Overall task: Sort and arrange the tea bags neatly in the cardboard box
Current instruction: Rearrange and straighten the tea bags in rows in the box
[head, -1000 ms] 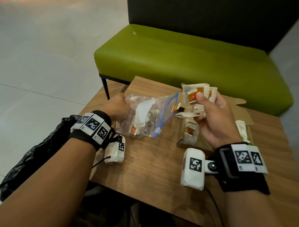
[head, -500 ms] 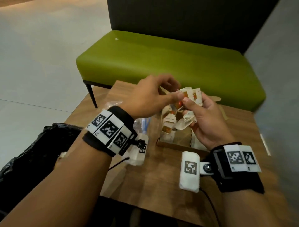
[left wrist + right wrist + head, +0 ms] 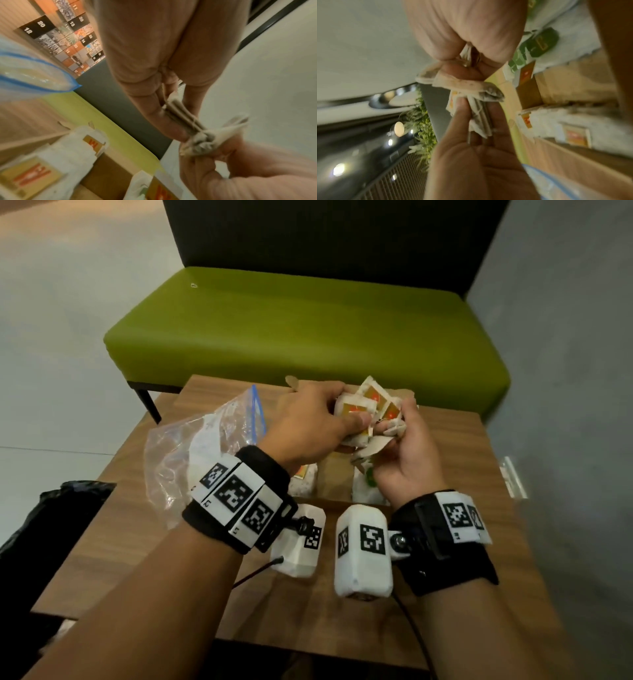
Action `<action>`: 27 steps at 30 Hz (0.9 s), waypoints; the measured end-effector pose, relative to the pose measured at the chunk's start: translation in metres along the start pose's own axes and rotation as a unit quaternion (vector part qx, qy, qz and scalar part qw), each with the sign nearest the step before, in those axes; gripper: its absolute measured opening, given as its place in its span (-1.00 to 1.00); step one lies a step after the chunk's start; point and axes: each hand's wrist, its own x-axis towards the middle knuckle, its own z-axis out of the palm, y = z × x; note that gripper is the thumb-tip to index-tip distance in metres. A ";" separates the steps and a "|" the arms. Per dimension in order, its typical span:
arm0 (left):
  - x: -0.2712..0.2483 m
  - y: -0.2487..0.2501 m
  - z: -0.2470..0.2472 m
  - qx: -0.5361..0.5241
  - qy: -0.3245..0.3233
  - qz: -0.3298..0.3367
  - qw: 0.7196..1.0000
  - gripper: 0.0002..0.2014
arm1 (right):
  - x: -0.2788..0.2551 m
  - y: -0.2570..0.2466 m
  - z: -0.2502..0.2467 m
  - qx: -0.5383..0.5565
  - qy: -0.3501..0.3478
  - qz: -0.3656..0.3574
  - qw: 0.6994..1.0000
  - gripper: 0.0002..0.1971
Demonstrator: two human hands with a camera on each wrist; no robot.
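Observation:
Both hands meet over the open cardboard box [image 3: 334, 479] on the wooden table. A bunch of white tea bags [image 3: 368, 409] with orange labels is gripped between my left hand [image 3: 318, 419] and my right hand [image 3: 402, 446]. In the left wrist view my left thumb and fingers pinch a flat stack of the tea bags [image 3: 185, 119]. The right wrist view shows my right hand's fingers curled round the tea bags [image 3: 471, 86]. More tea bags [image 3: 56, 155] lie in the box, some orange-labelled, and one with a green label [image 3: 541, 43].
A clear zip bag [image 3: 202, 453] with a blue seal lies on the table [image 3: 178, 549] left of the box. A green bench [image 3: 308, 330] stands just beyond the table. A black bag [image 3: 44, 529] sits at the lower left.
My left hand let go of the zip bag and moved right to join my right hand on the tea bags. Both hands now hold the bunch over the box.

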 end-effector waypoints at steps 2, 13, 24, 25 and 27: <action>0.000 0.000 0.002 -0.050 0.025 -0.021 0.998 -0.88 | 0.003 -0.004 -0.003 0.089 0.031 0.011 0.995 -0.66; -0.004 0.008 0.016 -0.211 -0.011 -0.138 0.968 -0.78 | 0.007 -0.002 -0.003 0.081 0.077 0.015 0.994 -0.69; -0.002 0.018 0.015 -0.152 0.021 -0.053 0.987 -0.87 | -0.013 -0.011 0.004 0.094 -0.017 0.048 0.994 -0.28; -0.003 0.019 0.013 -0.154 0.020 -0.048 0.987 -0.86 | -0.014 -0.011 0.003 0.087 -0.031 0.056 0.994 -0.28; -0.003 0.019 0.010 -0.156 0.026 -0.035 0.987 -0.82 | -0.017 -0.008 0.003 0.064 -0.058 0.074 0.994 -0.28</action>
